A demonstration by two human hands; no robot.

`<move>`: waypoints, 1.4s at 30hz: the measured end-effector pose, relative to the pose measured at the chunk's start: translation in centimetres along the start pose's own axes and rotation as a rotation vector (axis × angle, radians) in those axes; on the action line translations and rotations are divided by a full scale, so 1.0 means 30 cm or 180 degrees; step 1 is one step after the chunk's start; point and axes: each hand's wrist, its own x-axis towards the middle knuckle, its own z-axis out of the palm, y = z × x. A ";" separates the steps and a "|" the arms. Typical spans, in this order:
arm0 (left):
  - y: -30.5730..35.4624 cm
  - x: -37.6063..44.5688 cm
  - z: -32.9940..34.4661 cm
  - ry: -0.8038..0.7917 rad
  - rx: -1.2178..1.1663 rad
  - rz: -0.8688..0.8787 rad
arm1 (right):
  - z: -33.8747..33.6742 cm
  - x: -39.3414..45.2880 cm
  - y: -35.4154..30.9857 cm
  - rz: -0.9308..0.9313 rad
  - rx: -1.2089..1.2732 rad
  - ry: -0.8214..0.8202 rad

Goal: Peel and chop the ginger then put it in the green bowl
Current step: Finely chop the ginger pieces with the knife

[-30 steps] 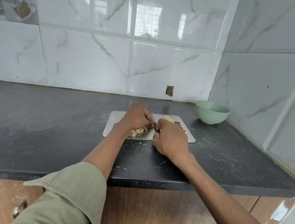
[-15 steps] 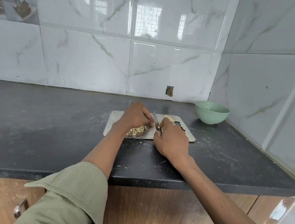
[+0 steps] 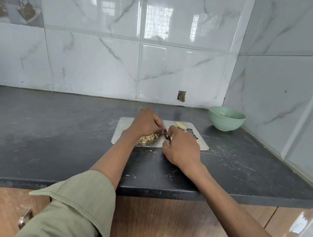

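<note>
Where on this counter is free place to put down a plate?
Bare counter lies left of the cutting board, and in front of it toward the near edge. Crowded: the board itself, with both hands, knife and chopped ginger; green bowl fills the right corner.

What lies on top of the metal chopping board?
On the flat metal chopping board: pale chopped ginger pieces and one peeled yellow ginger piece. Both hands cover its middle, hiding whatever is beneath them.

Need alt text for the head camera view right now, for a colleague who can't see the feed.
On a metal cutting board on a dark counter, the right hand grips a knife beside a pile of chopped ginger, which the left hand steadies. One unchopped ginger piece lies at the board's far edge, and the green bowl stands beyond near the tiled corner.
</note>
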 end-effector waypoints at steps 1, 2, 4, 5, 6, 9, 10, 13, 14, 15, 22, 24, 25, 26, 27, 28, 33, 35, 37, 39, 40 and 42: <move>0.003 -0.003 -0.001 -0.0010 -0.0010 -0.0002 | -0.005 0.009 0.004 0.0025 0.0044 -0.0056; 0.005 -0.005 -0.003 -0.0019 -0.0012 0.0008 | -0.007 0.016 0.010 0.0040 0.0092 -0.0100; 0.004 -0.002 -0.001 -0.0025 -0.0004 0.0046 | -0.005 0.022 0.022 0.0043 0.0108 -0.0088; 0.004 -0.002 0.002 -0.0027 0.0005 0.0049 | -0.001 0.019 0.022 0.0028 0.0056 -0.0034; 0.003 -0.002 0.004 -0.0017 0.0020 0.0040 | 0.006 0.014 0.017 -0.0001 -0.0047 0.0046; 0.001 -0.002 0.008 0.0068 0.0102 -0.0046 | 0.024 0.001 -0.002 -0.0130 -0.0341 0.0248; 0.001 -0.001 0.010 0.0066 0.0129 -0.0052 | 0.026 -0.001 0.000 -0.0147 -0.0369 0.0278; 0.002 0.003 0.011 0.0045 0.0188 -0.0016 | 0.021 -0.001 0.022 -0.0124 -0.0368 0.0337; 0.002 0.003 0.008 0.0064 0.0195 -0.0007 | 0.017 0.000 0.029 -0.0102 -0.0338 0.0350; 0.002 0.002 0.005 0.0083 0.0176 -0.0004 | 0.012 -0.001 0.034 -0.0076 -0.0297 0.0365; 0.014 -0.005 -0.007 0.0382 -0.0185 0.0183 | -0.064 0.049 0.109 -0.0127 -0.0349 0.0519; 0.025 -0.005 -0.009 0.0471 -0.0324 0.0234 | -0.094 0.086 0.160 -0.0181 -0.0324 0.0488; 0.030 -0.004 -0.010 0.0493 -0.0353 0.0264 | -0.107 0.110 0.192 -0.0214 -0.0246 0.0433; 0.035 -0.003 -0.011 0.0497 -0.0342 0.0293 | -0.116 0.135 0.225 -0.0258 -0.0169 0.0343; 0.038 -0.002 -0.012 0.0497 -0.0311 0.0320 | -0.125 0.163 0.256 -0.0302 -0.0120 0.0264; 0.037 0.001 -0.010 0.0504 -0.0295 0.0352 | -0.129 0.191 0.286 -0.0336 -0.0108 0.0176; 0.036 0.017 0.020 0.0822 0.0334 0.0951 | -0.113 0.275 0.364 -0.0700 -0.0084 0.0073; 0.056 0.019 0.044 0.0770 0.0736 0.1193 | -0.098 0.282 0.363 -0.0837 -0.0073 0.0171; 0.087 0.021 0.066 0.0690 0.0984 0.1256 | -0.081 0.286 0.353 -0.0985 -0.0194 0.0206; 0.113 0.025 0.087 0.0593 0.1085 0.1254 | -0.067 0.283 0.344 -0.1119 -0.0317 0.0274; 0.124 0.025 0.098 0.0541 0.1117 0.1245 | -0.064 0.282 0.343 -0.1156 -0.0336 0.0326; 0.139 0.026 0.114 0.0509 0.1183 0.1234 | -0.064 0.284 0.345 -0.1178 -0.0369 0.0447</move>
